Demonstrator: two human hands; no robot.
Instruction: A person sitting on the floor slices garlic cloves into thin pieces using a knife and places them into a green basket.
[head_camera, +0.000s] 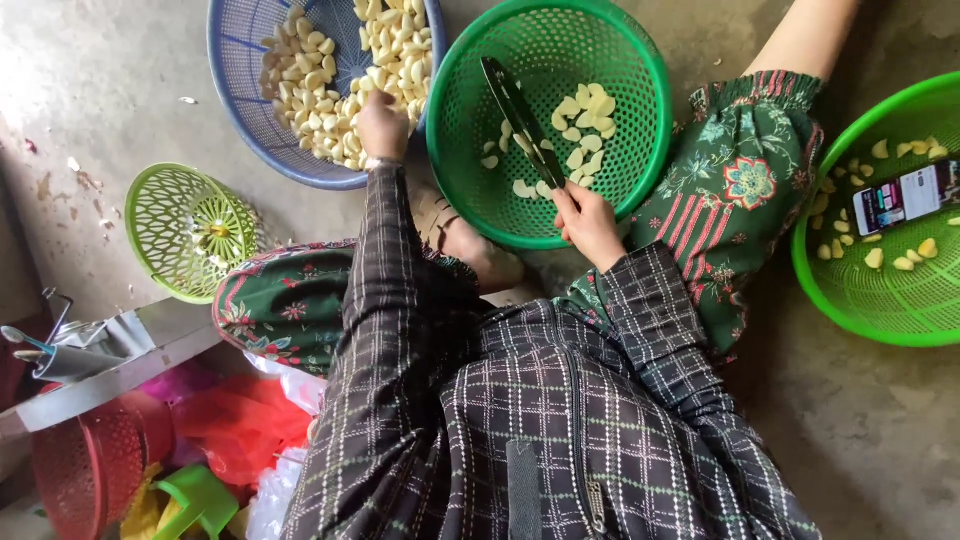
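My left hand (383, 125) reaches into a blue plastic basket (232, 70) heaped with peeled garlic cloves (320, 90). Its fingers are curled down into the pile, closed around a clove. My right hand (588, 222) grips the handle of a dark knife (520, 115), whose blade points up and to the left over a round green basket (640, 70). That basket holds a thin layer of cut garlic pieces (582, 125). Both arms wear dark checked sleeves.
A second green basket (880, 300) at the right holds several garlic pieces and a phone (905, 197). A small light-green basket (190, 232) lies at the left on the concrete floor. A red basket (90, 465), plastic bags and a metal tray sit bottom left. My knees in floral cloth flank the baskets.
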